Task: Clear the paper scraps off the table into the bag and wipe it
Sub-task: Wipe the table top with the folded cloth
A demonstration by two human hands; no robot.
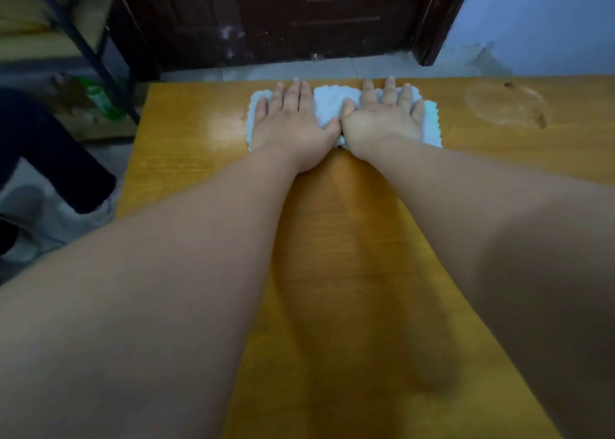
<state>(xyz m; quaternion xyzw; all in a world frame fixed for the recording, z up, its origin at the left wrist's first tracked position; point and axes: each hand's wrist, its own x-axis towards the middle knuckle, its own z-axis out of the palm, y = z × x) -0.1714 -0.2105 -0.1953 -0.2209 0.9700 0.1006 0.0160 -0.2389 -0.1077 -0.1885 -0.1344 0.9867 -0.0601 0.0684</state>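
Left hand [293, 119] and right hand [382, 116] pressing a white cloth [327, 104] with straight fingers at the orange wooden surface's [186, 159] far edge, dark door [283, 16] standing beyond the cloth.

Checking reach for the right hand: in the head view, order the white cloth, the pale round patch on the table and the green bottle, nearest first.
1. white cloth: pressed flat under the right hand.
2. pale round patch: on the table, off to the hand's right.
3. green bottle: off the table, far left, beyond the other hand.
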